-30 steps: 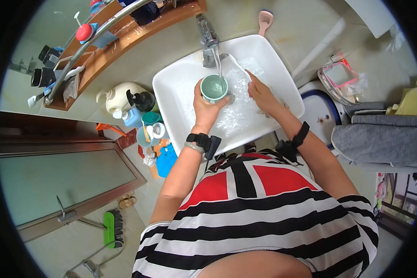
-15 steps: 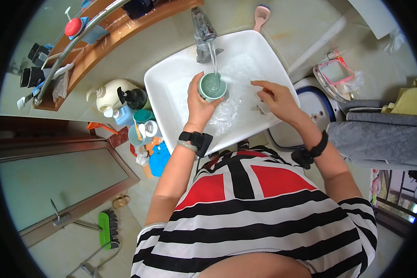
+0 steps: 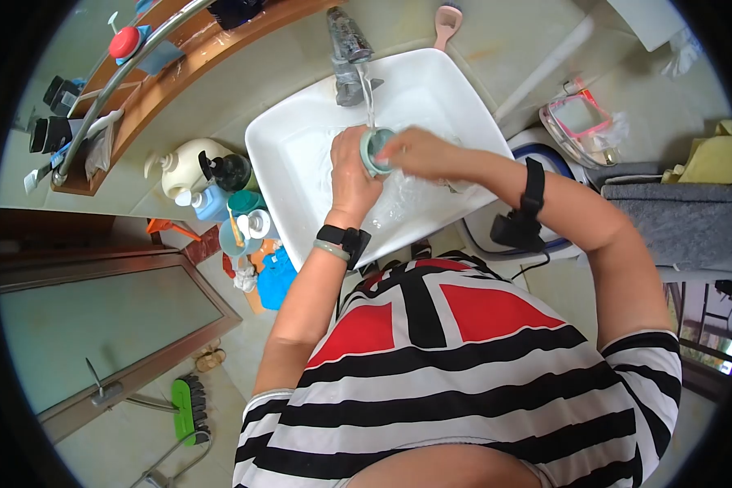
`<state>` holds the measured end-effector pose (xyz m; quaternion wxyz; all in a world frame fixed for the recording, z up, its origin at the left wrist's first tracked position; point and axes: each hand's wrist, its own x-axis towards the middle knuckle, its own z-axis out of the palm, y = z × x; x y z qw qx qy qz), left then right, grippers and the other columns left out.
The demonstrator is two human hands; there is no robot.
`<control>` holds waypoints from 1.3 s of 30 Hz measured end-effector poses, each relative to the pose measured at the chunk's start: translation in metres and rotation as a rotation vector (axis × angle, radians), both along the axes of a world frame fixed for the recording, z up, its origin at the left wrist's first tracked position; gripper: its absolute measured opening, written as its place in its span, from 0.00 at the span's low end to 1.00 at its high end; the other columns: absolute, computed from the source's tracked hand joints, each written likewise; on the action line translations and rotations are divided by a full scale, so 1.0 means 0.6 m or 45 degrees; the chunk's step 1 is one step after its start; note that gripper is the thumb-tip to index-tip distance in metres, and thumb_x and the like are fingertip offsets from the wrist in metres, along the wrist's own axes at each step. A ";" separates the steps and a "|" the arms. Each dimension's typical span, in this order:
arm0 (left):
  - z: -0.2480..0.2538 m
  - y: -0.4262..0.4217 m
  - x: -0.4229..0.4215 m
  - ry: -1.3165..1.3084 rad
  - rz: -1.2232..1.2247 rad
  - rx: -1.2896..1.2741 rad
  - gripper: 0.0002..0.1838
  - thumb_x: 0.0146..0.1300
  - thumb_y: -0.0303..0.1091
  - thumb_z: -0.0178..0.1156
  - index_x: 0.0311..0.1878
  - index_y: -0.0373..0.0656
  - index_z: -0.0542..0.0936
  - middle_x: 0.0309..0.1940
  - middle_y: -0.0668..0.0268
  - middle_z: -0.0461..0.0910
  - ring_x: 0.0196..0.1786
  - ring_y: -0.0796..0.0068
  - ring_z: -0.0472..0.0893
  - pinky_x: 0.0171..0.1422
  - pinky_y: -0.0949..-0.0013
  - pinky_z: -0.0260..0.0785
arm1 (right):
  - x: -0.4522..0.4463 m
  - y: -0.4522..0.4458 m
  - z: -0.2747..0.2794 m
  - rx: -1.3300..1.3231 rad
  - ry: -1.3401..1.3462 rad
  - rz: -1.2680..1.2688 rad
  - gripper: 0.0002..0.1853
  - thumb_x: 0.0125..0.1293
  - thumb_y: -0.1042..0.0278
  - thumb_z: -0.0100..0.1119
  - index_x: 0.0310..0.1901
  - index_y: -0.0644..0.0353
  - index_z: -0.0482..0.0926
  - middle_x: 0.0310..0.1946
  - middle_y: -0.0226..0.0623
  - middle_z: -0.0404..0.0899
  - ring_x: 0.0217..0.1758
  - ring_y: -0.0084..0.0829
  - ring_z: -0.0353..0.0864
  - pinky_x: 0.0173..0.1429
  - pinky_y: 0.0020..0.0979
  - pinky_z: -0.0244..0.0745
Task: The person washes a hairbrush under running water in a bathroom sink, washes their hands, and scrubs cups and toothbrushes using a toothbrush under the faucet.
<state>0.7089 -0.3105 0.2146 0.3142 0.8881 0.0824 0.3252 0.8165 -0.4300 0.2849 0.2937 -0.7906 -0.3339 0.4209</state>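
Cup, pale green [image 3: 376, 152], one: held within the white sink [image 3: 473, 89], below the faucet [image 3: 346, 49], clear of the sink floor as far as can be told. A stream of water [image 3: 369, 108] is let down onto or just beside its rim; which of the two cannot be told. Its mouth is partly covered by the right hand [image 3: 421, 154].

Beyond the sink's far edge: pink-handled brush [image 3: 446, 26], laid near the rim. To the left of the sink: cream pump bottle [image 3: 190, 167], black pump bottle [image 3: 231, 172] and light blue bottle [image 3: 211, 203], closely grouped. Above these: wooden shelf [image 3: 159, 98], fronted by a metal rail [image 3: 114, 96]. To the right: pink-framed mirror [image 3: 579, 116], gray towel [image 3: 667, 228] and yellow cloth [image 3: 706, 163].

Left hand [image 3: 353, 180]: cup gripped from its left side, fingers curved around the wall, thumb side toward the wearer. Right hand: back of hand uppermost, fingertips brought to the cup's mouth; blurred, so that spread, pressing or pinching cannot be told.

Orientation: the cup is tilted, its mouth pointed toward the right hand and its base toward the left palm. Its long axis is laid roughly crosswise over the sink, from left to right.
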 end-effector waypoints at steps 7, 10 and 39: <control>0.015 -0.009 0.000 -0.025 -0.101 -0.140 0.40 0.32 0.21 0.74 0.55 0.37 0.69 0.50 0.54 0.73 0.55 0.50 0.70 0.61 0.56 0.62 | 0.011 0.010 -0.020 0.036 -0.734 0.331 0.12 0.54 0.68 0.55 0.38 0.60 0.83 0.37 0.53 0.82 0.43 0.48 0.82 0.50 0.42 0.76; 0.003 -0.008 0.006 -0.022 -0.065 -0.137 0.41 0.32 0.21 0.74 0.56 0.37 0.69 0.49 0.54 0.73 0.54 0.49 0.70 0.61 0.56 0.62 | 0.017 0.010 -0.017 0.075 -0.756 0.190 0.12 0.56 0.68 0.53 0.38 0.61 0.83 0.37 0.53 0.82 0.43 0.47 0.82 0.50 0.40 0.76; 0.013 -0.003 0.000 0.098 0.012 -0.092 0.39 0.32 0.22 0.75 0.54 0.41 0.70 0.48 0.59 0.73 0.55 0.51 0.70 0.60 0.57 0.62 | -0.021 -0.075 0.007 -0.135 -0.919 0.515 0.18 0.62 0.72 0.48 0.54 0.58 0.78 0.25 0.43 0.79 0.27 0.40 0.80 0.33 0.39 0.73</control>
